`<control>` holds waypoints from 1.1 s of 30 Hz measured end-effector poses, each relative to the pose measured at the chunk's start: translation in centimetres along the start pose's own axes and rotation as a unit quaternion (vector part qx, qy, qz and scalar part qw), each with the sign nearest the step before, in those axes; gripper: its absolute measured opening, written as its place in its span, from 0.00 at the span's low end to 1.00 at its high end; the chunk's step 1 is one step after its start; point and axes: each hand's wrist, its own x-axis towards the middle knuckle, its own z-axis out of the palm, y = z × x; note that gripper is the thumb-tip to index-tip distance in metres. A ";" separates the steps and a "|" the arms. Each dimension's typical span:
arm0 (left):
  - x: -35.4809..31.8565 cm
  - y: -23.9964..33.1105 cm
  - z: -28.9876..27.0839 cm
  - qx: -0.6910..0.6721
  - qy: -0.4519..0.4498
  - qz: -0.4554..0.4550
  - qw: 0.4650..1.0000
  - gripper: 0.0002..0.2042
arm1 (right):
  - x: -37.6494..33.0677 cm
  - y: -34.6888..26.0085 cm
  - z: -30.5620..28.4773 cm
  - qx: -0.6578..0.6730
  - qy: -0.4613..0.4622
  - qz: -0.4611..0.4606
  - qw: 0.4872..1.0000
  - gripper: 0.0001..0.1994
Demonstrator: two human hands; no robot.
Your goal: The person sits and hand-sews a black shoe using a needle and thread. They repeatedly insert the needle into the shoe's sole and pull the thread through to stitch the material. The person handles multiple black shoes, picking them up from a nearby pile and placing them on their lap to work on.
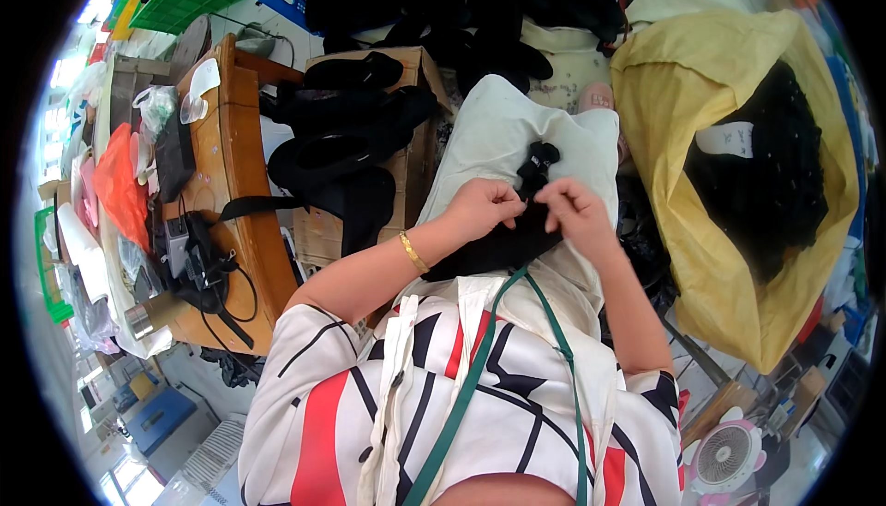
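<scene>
On my lap, over a white apron (480, 137), lies a black piece of cloth or shoe upper (498, 248); its exact kind is hard to tell. A small black bow-like ornament (538, 163) sits just beyond it, above my fingers. My left hand (484, 208), with a gold bracelet at the wrist, is closed in a pinch over the black piece. Close beside it, my right hand (576, 214) is pinched too, its fingertips a short gap from the left ones. Whatever lies between the fingertips is too small to make out.
At my left, a cardboard box (318, 229) holds several black shoes (332, 151) beside a wooden table (217, 192) with bags and a black device. A yellow sack (664, 91) of black items stands at my right. More black shoes (498, 54) are piled ahead; a fan (724, 455) sits lower right.
</scene>
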 end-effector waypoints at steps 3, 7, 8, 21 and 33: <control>-1.2 1.3 -0.6 -0.084 0.004 -0.039 0.996 0.06 | 0.0 -0.5 -3.8 0.010 0.027 0.118 0.993 0.06; -0.9 1.0 -0.9 -0.117 -0.010 -0.050 0.992 0.07 | -0.5 3.3 -6.2 0.002 0.100 0.125 0.987 0.06; -0.8 0.7 -0.9 -0.117 -0.011 -0.051 0.992 0.07 | -0.7 3.5 -6.0 0.009 0.102 0.126 0.987 0.06; 0.8 1.9 0.9 0.307 0.082 0.141 0.937 0.10 | -1.5 1.7 -5.4 0.038 0.153 0.074 0.985 0.06; 0.3 4.0 0.6 0.348 0.119 0.181 0.912 0.12 | -9.8 -10.1 -3.1 0.259 -0.190 -0.095 0.942 0.08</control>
